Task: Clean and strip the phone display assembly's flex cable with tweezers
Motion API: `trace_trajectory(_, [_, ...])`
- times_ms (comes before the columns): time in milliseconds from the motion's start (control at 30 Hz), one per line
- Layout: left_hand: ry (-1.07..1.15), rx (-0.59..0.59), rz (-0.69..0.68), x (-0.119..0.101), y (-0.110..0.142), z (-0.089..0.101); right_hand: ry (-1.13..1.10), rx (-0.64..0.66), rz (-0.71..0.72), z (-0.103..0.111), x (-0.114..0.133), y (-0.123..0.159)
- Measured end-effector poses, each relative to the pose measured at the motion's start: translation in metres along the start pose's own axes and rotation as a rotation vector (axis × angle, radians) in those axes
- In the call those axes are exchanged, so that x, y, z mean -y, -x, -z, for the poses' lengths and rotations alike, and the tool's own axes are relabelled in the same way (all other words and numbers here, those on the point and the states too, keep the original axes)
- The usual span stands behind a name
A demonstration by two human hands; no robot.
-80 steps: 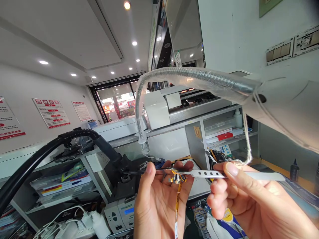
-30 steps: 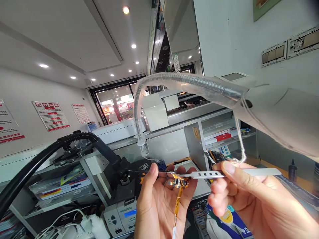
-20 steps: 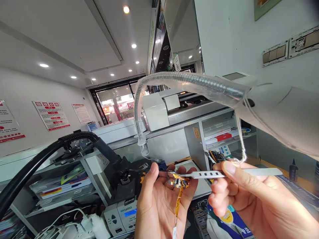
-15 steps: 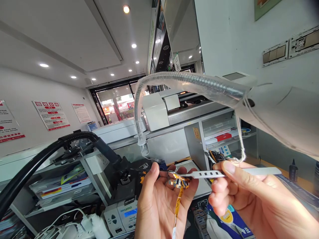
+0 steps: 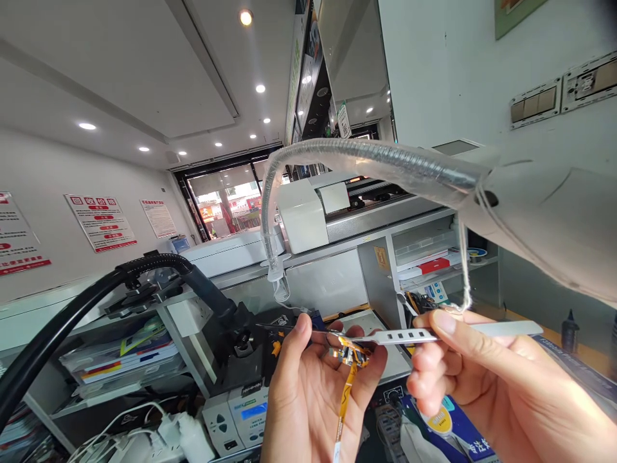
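My left hand (image 5: 308, 399) is raised palm toward me, its thumb and fingers pinching a small electronic part with an orange flex cable (image 5: 346, 386) that hangs down past the palm. My right hand (image 5: 482, 386) grips silver tweezers (image 5: 414, 334) between thumb and fingers. The tweezers lie level, pointing left, with their tips at the top of the small part by my left fingertips. Both hands are held up in front of the workbench, under a white lamp head.
A white gooseneck lamp (image 5: 544, 218) arches overhead from the shelf. A black hose (image 5: 72, 308) curves in from the left. A soldering station (image 5: 241, 411), white cables and shelves with papers (image 5: 120, 360) lie below. A large white machine (image 5: 308, 218) stands behind.
The hands stayed together with the tweezers on the part. The view drifted slightly, and my left thumb and the part shifted a little down and right.
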State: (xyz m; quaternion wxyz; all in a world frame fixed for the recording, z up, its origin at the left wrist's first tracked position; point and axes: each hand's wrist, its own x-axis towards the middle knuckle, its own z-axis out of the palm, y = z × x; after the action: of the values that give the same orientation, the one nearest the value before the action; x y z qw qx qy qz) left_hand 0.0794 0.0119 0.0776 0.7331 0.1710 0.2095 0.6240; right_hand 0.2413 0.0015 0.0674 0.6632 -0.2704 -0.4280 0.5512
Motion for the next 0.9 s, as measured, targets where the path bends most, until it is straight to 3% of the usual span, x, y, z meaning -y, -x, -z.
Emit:
trace_trajectory(267, [-0.003,0.058,0.041,0.0,-0.002,0.001,0.026,-0.066,0.009,-0.004,0.0,-0.002])
trace_trajectory(467, [0.01,-0.1,-0.011,-0.001,0.001,-0.006,0.077,0.046,0.057,0.005,-0.006,0.006])
trace_trajectory(600, [0.023,-0.096,-0.097,-0.001,0.001,-0.008,0.161,-0.061,0.128,0.008,-0.014,0.013])
trace_trajectory(733, [0.019,-0.059,-0.098,0.001,0.0,-0.006,0.189,-0.15,0.09,0.01,-0.016,0.012])
trace_trajectory(900, [-0.016,-0.017,-0.085,0.002,0.0,-0.001,0.178,-0.143,0.048,0.002,-0.008,0.0])
